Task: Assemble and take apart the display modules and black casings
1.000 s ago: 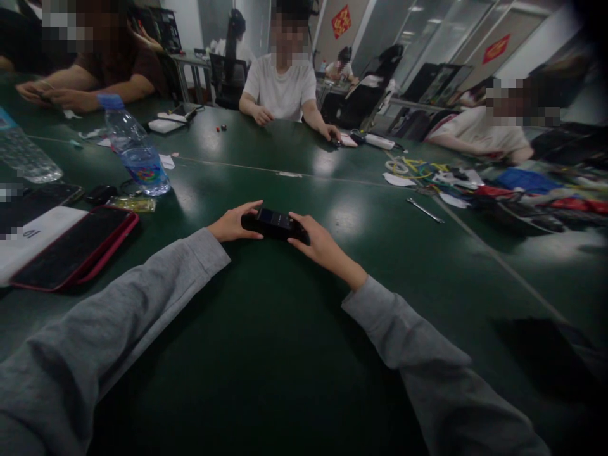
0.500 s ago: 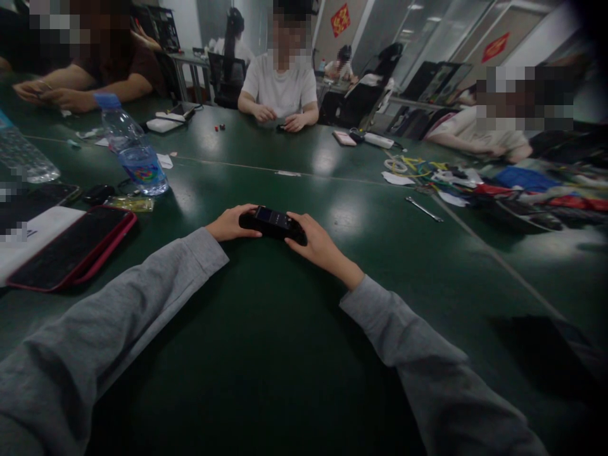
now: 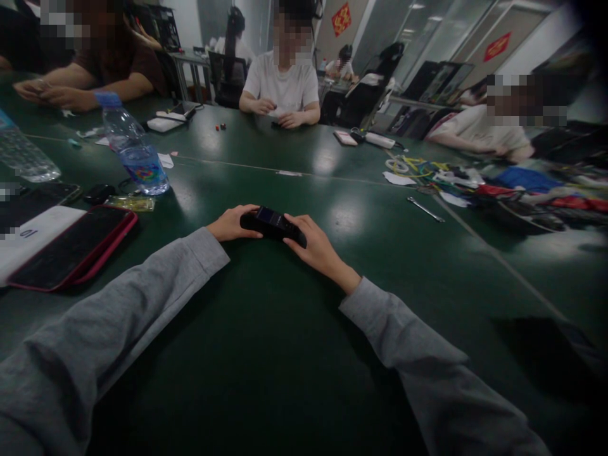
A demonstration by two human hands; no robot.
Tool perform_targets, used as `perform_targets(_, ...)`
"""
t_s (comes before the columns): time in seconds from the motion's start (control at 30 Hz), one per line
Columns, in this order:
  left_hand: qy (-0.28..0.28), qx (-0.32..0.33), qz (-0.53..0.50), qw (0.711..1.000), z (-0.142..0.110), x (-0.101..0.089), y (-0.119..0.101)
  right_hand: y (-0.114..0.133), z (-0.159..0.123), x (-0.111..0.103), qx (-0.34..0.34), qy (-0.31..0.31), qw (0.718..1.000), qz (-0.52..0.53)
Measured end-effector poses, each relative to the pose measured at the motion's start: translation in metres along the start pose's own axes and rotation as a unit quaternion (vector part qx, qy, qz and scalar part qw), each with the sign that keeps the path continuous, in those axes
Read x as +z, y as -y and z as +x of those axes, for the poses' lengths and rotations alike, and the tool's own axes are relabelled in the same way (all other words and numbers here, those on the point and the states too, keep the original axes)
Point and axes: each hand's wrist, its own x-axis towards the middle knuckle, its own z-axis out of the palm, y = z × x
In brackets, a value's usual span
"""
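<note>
Both my hands hold a black handheld device (image 3: 272, 220) with a small dark screen on top, just above or on the green table; I cannot tell whether it touches. Its exact kind does not show. My left hand (image 3: 235, 223) is closed on the left end, thumb along the near side and fingers behind. At the other end, my right hand (image 3: 312, 242) grips with its fingers over the top and thumb at the near side. The fingertips behind the device are hidden. Grey sleeves cover both forearms.
On the left stand a water bottle (image 3: 135, 155) and a second bottle (image 3: 28, 152), near a phone in a red case (image 3: 73, 247). A wrench (image 3: 426, 209) lies to the right, before a heap of cables and cloth (image 3: 517, 183). Several people sit around the green table (image 3: 256, 354).
My right hand's fingers have shifted slightly on the device, which stays in nearly the same place. Across the table, the person in white has moved their hands a little.
</note>
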Motion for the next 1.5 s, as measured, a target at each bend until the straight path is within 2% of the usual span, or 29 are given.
perform_targets(0.2, 0.001, -0.003, 0.007, 1.0, 0.0, -0.001, -0.001, 0.001, -0.001, -0.001, 0.004, 0.007, 1.0, -0.006)
perform_targets(0.77, -0.009, 0.0, -0.023, 1.0, 0.0, 0.002, 0.003, 0.003, 0.001, -0.003, 0.007, -0.035, 0.999, 0.017)
perform_targets(0.9, -0.01, -0.011, -0.041, 0.999, 0.0, 0.002, 0.004, 0.006, 0.005, -0.009, 0.017, -0.055, 0.998, 0.013)
perform_targets(1.0, -0.007, -0.002, -0.044, 0.999, 0.0, 0.002, 0.004, 0.005, 0.009, -0.015, 0.026, -0.092, 0.995, 0.01)
perform_targets(1.1, 0.007, 0.013, -0.052, 0.999, -0.001, 0.0, 0.002, -0.007, 0.009, -0.023, 0.057, -0.135, 0.989, -0.016)
perform_targets(1.27, 0.014, 0.02, -0.069, 0.997, -0.002, -0.002, -0.003, -0.041, 0.003, -0.031, 0.113, -0.187, 0.972, -0.081)
perform_targets(1.4, 0.022, 0.014, -0.071, 0.997, -0.001, -0.003, -0.003, -0.064, -0.005, -0.028, 0.152, -0.185, 0.964, -0.113)
perform_targets(1.5, 0.023, 0.008, -0.073, 0.997, -0.002, -0.002, -0.004, -0.074, -0.009, -0.023, 0.17, -0.154, 0.965, -0.128)
